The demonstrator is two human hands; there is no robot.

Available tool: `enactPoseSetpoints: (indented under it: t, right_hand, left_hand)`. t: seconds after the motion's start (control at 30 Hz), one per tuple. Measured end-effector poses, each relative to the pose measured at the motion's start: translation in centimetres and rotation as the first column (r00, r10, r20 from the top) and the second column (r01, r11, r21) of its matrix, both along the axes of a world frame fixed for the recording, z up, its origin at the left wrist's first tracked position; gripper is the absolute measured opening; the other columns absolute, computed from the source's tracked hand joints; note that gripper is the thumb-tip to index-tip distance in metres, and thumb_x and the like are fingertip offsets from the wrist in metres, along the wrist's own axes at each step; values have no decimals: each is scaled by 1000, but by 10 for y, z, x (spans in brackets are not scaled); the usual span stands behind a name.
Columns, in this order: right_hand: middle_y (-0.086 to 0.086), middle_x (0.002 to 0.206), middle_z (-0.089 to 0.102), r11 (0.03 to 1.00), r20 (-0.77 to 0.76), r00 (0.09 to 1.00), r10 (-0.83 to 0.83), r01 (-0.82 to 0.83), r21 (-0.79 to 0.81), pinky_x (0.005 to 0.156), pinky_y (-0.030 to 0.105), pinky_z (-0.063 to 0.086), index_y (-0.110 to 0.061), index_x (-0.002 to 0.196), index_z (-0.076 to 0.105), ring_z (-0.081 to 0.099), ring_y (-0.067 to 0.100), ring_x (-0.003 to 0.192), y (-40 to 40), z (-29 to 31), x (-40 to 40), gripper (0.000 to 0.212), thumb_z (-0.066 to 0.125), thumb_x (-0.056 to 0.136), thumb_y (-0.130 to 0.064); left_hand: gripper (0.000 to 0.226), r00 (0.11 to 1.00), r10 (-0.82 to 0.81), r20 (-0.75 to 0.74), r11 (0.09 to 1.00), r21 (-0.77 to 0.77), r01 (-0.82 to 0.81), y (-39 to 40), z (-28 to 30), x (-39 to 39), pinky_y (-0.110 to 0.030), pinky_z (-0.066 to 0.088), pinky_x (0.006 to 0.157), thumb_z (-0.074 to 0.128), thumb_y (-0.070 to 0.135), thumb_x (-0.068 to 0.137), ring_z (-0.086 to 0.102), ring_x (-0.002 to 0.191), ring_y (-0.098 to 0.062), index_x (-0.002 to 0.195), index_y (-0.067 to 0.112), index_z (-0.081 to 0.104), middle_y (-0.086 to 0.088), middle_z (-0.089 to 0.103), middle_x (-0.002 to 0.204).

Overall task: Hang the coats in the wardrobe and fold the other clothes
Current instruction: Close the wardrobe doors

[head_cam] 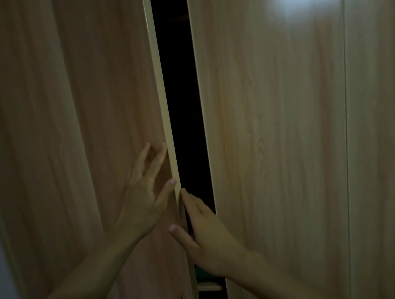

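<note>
Two bare forearms, hands (146, 198) without rings, sleeveless

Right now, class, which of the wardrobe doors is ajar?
The left door, whose pale edge both hands touch; the middle door and right door sit flush.
</note>
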State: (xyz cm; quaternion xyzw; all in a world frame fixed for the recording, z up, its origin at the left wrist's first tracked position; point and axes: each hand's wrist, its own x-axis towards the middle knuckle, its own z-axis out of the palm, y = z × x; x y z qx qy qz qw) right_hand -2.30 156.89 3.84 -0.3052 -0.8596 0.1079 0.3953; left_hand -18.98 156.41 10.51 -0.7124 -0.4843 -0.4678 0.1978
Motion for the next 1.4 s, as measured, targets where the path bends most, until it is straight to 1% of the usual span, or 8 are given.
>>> enactPoseSetpoints:
  t: [0.17,0.3,0.47,0.6,0.77,0.93,1.07,1.4]
  right_hand:
    - [-4,165,4,995,36,994,-102,102,15,121,32,15,-29,157,-3,6,14,150,23,3,18,77,37,98,-59]
    - [-2,165,3,983,70,980,-184,182,24,114,24,13,-33,157,5,5,12,150,37,13,30,71,42,99,-53]
    - [2,164,7,949,112,945,-306,294,118,119,40,25,-36,154,16,8,16,150,61,27,46,76,58,92,-50]
    - [-3,165,-4,880,79,888,-453,432,196,119,31,9,-31,157,4,-1,15,151,80,40,55,94,62,87,-57]
    - [4,162,-24,679,145,691,-708,608,412,122,44,-4,-26,156,-10,-26,23,147,109,56,66,112,72,83,-46]
    - [6,157,-35,648,220,620,-754,643,408,121,53,-6,-26,154,-18,-34,29,144,135,59,71,128,75,73,-58]
    - [6,153,-42,695,277,637,-719,652,305,120,50,-10,-25,151,-26,-39,27,141,155,44,72,135,77,71,-59]
    - [6,146,-52,645,226,606,-763,690,328,112,55,-18,-27,137,-47,-47,30,135,200,19,72,157,86,58,-53]
  left_hand:
    - [64,997,64,-53,998,31,-62,33,-3,12,-36,22,116,40,51,95,25,147,-27,155,45,18,2,13,166]
    - [76,985,73,-157,997,36,-68,55,-4,10,-35,17,117,59,34,92,22,147,-32,157,37,20,-5,9,166]
    - [98,971,83,-225,996,51,-73,72,3,6,-46,18,119,81,34,77,11,147,-38,156,36,23,-13,3,166]
    - [132,960,35,-277,996,-71,-56,78,2,2,-48,13,122,88,44,63,-16,151,-30,155,46,-6,-2,-29,162]
    - [150,933,137,-334,980,-92,-177,86,1,11,-52,11,123,90,55,55,-33,146,-29,148,46,-27,0,-47,152]
    - [149,922,177,-344,976,-58,-209,112,-1,16,-52,17,122,88,61,51,-22,150,-33,153,43,-19,-7,-33,160]
    - [147,905,227,-360,968,-17,-250,135,-5,19,-54,18,121,86,66,49,-15,151,-37,156,37,-11,-13,-21,164]
    - [143,889,335,-312,935,-5,-354,190,-12,40,-53,8,123,87,58,56,-20,150,-36,155,38,-15,-11,-28,162]
